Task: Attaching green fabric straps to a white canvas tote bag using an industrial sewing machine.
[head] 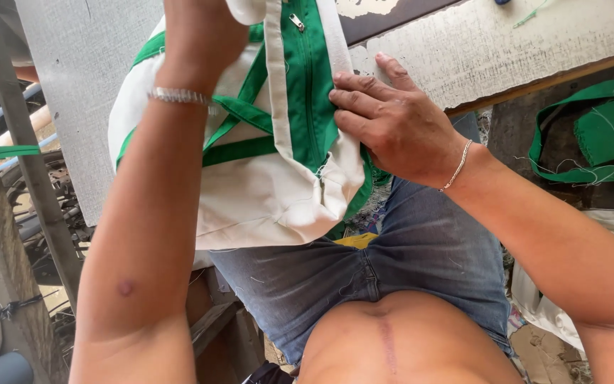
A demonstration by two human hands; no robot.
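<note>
Head view: the left hand (200, 35) is closed on the top of a white-and-green cloth bag (264, 185) at 12 o'clock, lifted over the person's lap, while the right hand (392, 124) lies flat – fingers together – against its green zipper panel (310, 92). The step looks like checking the sewn zipper – next would call for steady tension. Green fabric pieces (605, 135) lie at 3 o'clock below the worktop (499, 50).

The bag (264, 192) is cream-white with bright green straps and a green zipper panel edged in white. The shorts (392, 256) are faded blue denim. At the right, the loose fabric pieces (605, 135) are the same green. The table (506, 43) is chipped whitish-grey paint. Both wrist chains are silver.
</note>
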